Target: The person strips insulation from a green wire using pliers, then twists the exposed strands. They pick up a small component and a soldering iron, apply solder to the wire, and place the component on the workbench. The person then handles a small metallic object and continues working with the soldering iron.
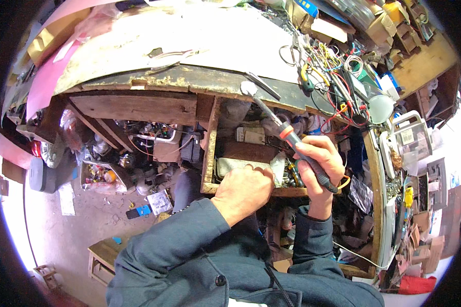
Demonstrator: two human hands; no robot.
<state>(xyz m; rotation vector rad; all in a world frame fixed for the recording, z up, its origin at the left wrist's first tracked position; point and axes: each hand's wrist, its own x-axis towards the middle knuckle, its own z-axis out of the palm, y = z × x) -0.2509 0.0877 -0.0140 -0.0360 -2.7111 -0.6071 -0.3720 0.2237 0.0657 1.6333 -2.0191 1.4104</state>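
Observation:
My right hand (320, 163) is closed round the black grip of a soldering iron (287, 132) with an orange-red collar. Its metal shaft slants up and left to the bench edge, where its end meets a small whitish lump (249, 88). My left hand (247, 190) is curled into a fist above the front of the open wooden drawer (208, 158); whatever its fingers may hold is hidden. Beside that fist lies a pale flat case (235, 167) inside the drawer. A dark slim tool (264, 86), perhaps tweezers, rests along the bench edge near the iron's tip.
A brightly lit workbench (189, 30) spans the far side. Tangled leads and pliers (306, 79) crowd its right end, near a whitish round cup (381, 108). A clear plastic container (412, 138) stands farther right. On the left floor sit a box of parts (105, 176) and a wooden stool (110, 250).

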